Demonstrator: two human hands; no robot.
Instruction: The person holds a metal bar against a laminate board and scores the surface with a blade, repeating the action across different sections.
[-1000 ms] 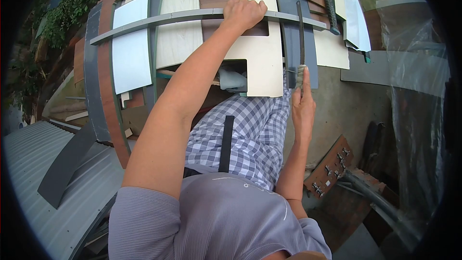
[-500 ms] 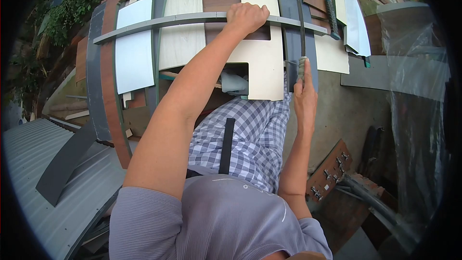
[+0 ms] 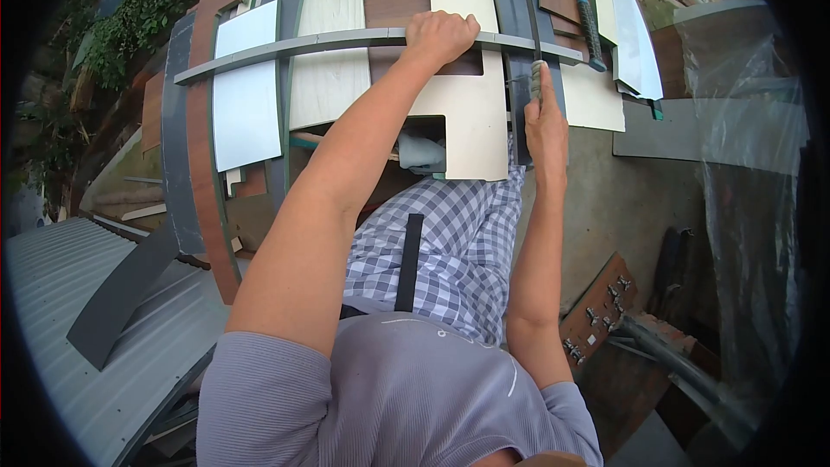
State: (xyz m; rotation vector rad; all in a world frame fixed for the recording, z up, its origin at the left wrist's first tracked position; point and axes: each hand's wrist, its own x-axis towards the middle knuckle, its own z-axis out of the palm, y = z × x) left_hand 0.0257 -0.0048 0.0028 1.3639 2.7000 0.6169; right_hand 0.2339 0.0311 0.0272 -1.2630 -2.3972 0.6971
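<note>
The left hand (image 3: 443,37) is closed over the grey bar (image 3: 346,38), which lies left to right across the boards (image 3: 328,86). The right hand (image 3: 546,125) grips the wrapped handle (image 3: 536,80) of a thin blade (image 3: 530,13), its index finger laid along it. The blade points far, crossing the bar near its right end; whether they touch I cannot tell. A hammer (image 3: 584,13) lies to the right.

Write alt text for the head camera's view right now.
A person's left hand grips a long gray bar lying across boards, while the right hand holds a thin tool crossing the bar near its right end. A hammer lies to the tool's right.
</note>
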